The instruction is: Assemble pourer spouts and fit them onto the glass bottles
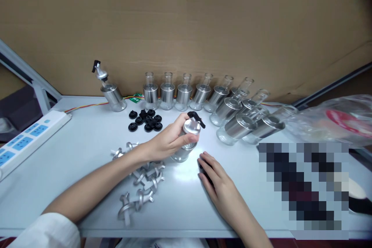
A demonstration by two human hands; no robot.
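Observation:
My left hand [174, 135] is closed around the silver pour spout [192, 126] with a black lever [197, 118], on top of a glass oil bottle [180, 157]. The thumb lies across the front of the spout; the other fingers are mostly hidden behind it. The bottle tilts slightly on the table. Just right of its base, my right hand [216, 182] rests on the tabletop with loosely bent fingers, thumb apart. Loose silver spout parts [142, 176] lie partly under my left forearm. Several black stoppers [149, 120] are grouped beyond them.
Several open glass bottles with steel sleeves [184, 95] line the back and right. One bottle with its spout fitted [113, 97] stands back left. A white power strip [31, 135] lies left. On the right are a clear plastic bag [325, 118] and a pixelated area.

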